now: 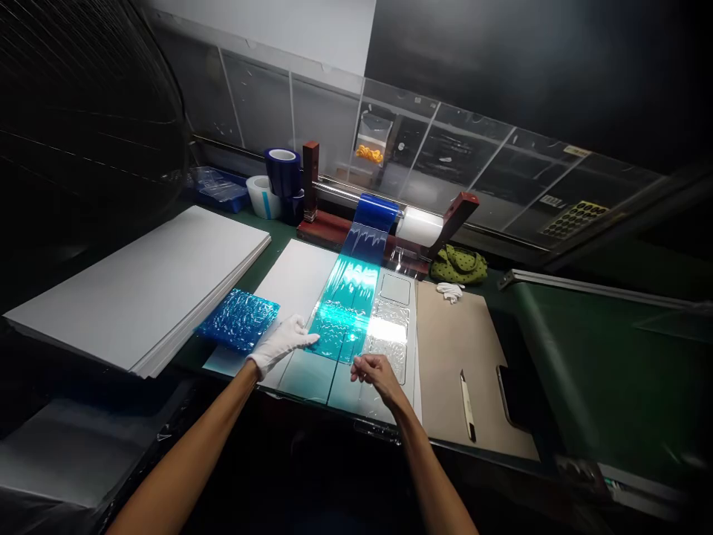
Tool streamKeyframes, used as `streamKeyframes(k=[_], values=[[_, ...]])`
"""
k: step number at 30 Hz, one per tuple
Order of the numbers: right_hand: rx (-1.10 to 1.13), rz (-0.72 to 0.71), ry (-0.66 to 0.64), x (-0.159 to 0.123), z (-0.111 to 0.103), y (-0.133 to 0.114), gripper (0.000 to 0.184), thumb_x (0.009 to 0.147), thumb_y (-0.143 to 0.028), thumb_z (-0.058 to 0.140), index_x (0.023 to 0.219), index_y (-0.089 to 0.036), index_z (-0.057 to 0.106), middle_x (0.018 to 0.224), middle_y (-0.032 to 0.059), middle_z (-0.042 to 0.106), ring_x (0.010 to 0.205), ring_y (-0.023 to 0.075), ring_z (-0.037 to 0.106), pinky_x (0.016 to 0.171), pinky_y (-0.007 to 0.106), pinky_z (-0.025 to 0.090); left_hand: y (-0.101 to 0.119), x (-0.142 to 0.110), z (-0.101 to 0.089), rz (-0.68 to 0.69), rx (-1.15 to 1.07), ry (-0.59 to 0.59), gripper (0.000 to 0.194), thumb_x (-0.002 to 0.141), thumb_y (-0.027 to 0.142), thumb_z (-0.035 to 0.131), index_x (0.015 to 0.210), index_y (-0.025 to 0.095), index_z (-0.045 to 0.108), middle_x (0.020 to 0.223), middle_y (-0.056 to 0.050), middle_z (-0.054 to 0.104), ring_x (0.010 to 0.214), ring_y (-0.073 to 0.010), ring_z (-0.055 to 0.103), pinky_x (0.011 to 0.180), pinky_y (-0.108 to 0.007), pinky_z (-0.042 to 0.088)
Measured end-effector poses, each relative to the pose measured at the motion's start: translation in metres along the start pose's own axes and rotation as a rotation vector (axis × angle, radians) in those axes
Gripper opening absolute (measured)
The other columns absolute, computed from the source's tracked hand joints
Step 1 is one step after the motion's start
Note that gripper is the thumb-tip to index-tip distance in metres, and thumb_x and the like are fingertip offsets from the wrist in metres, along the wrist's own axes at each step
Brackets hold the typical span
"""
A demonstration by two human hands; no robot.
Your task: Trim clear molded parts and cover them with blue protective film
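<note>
A strip of translucent blue film (pixel 352 297) runs from the blue film roll (pixel 377 212) down toward me, over a board with outlined panels (pixel 312 379). My left hand (pixel 281 345), in a white glove, has its fingers closed at the strip's near left corner. At the near right corner my bare right hand (pixel 379 375) has curled fingers in a pinch on the film's edge. Right of the strip lies a clear, rippled sheet (pixel 393 349) over an outlined panel. A crinkled blue film piece (pixel 239 319) lies just left of my gloved hand.
A stack of white sheets (pixel 145 282) stands left. The wooden roll stand (pixel 465 212) also bears a white roll (pixel 422 226). Spare tape rolls (pixel 264 197) stand behind. On brown board (pixel 457 334) lie a cutter knife (pixel 466 405) and a white glove (pixel 450 292); a phone (pixel 512 397) overlaps its right edge.
</note>
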State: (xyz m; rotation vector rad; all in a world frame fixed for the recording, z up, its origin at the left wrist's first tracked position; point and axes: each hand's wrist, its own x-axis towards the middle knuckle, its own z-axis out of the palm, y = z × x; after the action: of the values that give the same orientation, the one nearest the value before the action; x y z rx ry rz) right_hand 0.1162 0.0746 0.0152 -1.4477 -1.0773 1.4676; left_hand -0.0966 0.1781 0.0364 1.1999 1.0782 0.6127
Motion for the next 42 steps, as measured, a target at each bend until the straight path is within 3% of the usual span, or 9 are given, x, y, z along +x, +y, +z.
streamKeyframes(k=[7, 13, 24, 27, 29, 32, 34, 38, 42], values=[[0.01, 0.08, 0.018, -0.055, 0.047, 0.054, 0.056, 0.073, -0.068, 0.053, 0.061, -0.014, 0.063, 0.053, 0.0022, 0.061, 0.047, 0.01, 0.048, 0.053, 0.023, 0.035, -0.057, -0.063, -0.004, -0.098, 0.005, 0.029, 0.055, 0.055, 0.049, 0.076, 0.068, 0.022, 0.03, 0.056, 0.01, 0.039, 0.051, -0.0081, 0.041, 0.052, -0.022, 0.029], [0.001, 0.15, 0.063, -0.083, 0.079, 0.104, 0.06, 0.073, -0.07, 0.051, 0.059, -0.013, 0.063, 0.051, 0.0036, 0.061, 0.045, 0.01, 0.049, 0.05, 0.022, 0.033, -0.115, -0.108, -0.003, -0.164, 0.005, 0.168, 0.058, 0.058, 0.053, 0.072, 0.065, 0.023, 0.023, 0.053, 0.011, 0.034, 0.049, -0.0071, 0.034, 0.052, -0.022, 0.026], [-0.1, 0.327, 0.098, -0.072, 0.083, 0.119, 0.052, 0.074, -0.063, 0.052, 0.071, -0.012, 0.063, 0.064, 0.0076, 0.067, 0.045, 0.0108, 0.056, 0.043, 0.019, 0.035, -0.136, -0.101, 0.012, -0.283, -0.05, 0.397, 0.052, 0.053, 0.049, 0.075, 0.06, 0.022, 0.031, 0.049, 0.011, 0.035, 0.044, -0.0084, 0.04, 0.047, -0.023, 0.029], [-0.17, 0.314, 0.078, -0.087, 0.06, 0.103, 0.037, 0.076, -0.05, 0.057, 0.078, -0.015, 0.065, 0.061, 0.0038, 0.068, 0.047, 0.0124, 0.06, 0.047, 0.019, 0.04, -0.134, -0.105, 0.007, -0.329, -0.109, 0.378, 0.046, 0.053, 0.049, 0.076, 0.071, 0.018, 0.047, 0.062, 0.002, 0.056, 0.06, -0.0169, 0.06, 0.057, -0.027, 0.044], [-0.348, 0.293, 0.174, -0.099, 0.028, 0.087, 0.027, 0.079, -0.043, 0.056, 0.077, -0.017, 0.067, 0.06, 0.0014, 0.068, 0.051, 0.0128, 0.063, 0.051, 0.02, 0.043, -0.135, -0.111, 0.001, -0.365, -0.139, 0.379, 0.056, 0.056, 0.051, 0.075, 0.092, 0.015, 0.051, 0.084, -0.007, 0.064, 0.079, -0.0227, 0.066, 0.07, -0.033, 0.049], [-0.682, 0.333, 0.545, -0.108, -0.045, 0.067, 0.023, 0.084, -0.037, 0.052, 0.083, -0.021, 0.067, 0.075, 0.0026, 0.071, 0.07, 0.0153, 0.067, 0.065, 0.023, 0.047, -0.14, -0.12, -0.007, -0.414, -0.066, 0.493, 0.071, 0.059, 0.055, 0.072, 0.112, 0.018, 0.045, 0.102, -0.01, 0.061, 0.09, -0.0241, 0.064, 0.077, -0.037, 0.05], [-0.782, 0.401, 0.777, -0.108, -0.097, 0.062, 0.028, 0.088, -0.034, 0.045, 0.104, -0.02, 0.062, 0.1, 0.0093, 0.068, 0.093, 0.021, 0.064, 0.077, 0.03, 0.046, -0.141, -0.122, -0.006, -0.381, 0.084, 0.554, 0.073, 0.061, 0.058, 0.069, 0.118, 0.02, 0.044, 0.103, -0.008, 0.059, 0.089, -0.0244, 0.062, 0.074, -0.038, 0.051], [-0.903, 0.537, 1.002, -0.095, -0.171, 0.074, 0.04, 0.086, -0.031, 0.047, 0.121, -0.011, 0.049, 0.123, 0.025, 0.051, 0.114, 0.0334, 0.05, 0.082, 0.043, 0.042, -0.12, -0.118, 0.021, -0.177, 0.47, 0.474, 0.056, 0.07, 0.054, 0.057, 0.114, 0.021, 0.053, 0.093, -0.004, 0.054, 0.082, -0.0226, 0.058, 0.068, -0.034, 0.051], [-0.96, 0.476, 0.882, -0.085, -0.192, 0.088, 0.028, 0.088, -0.022, 0.04, 0.108, -0.011, 0.056, 0.101, 0.0187, 0.062, 0.098, 0.0265, 0.059, 0.076, 0.033, 0.042, -0.09, -0.099, 0.067, 0.093, 0.887, 0.273, 0.036, 0.08, 0.028, 0.046, 0.114, 0.024, 0.057, 0.095, -0.004, 0.055, 0.084, -0.0191, 0.056, 0.076, -0.03, 0.047]])
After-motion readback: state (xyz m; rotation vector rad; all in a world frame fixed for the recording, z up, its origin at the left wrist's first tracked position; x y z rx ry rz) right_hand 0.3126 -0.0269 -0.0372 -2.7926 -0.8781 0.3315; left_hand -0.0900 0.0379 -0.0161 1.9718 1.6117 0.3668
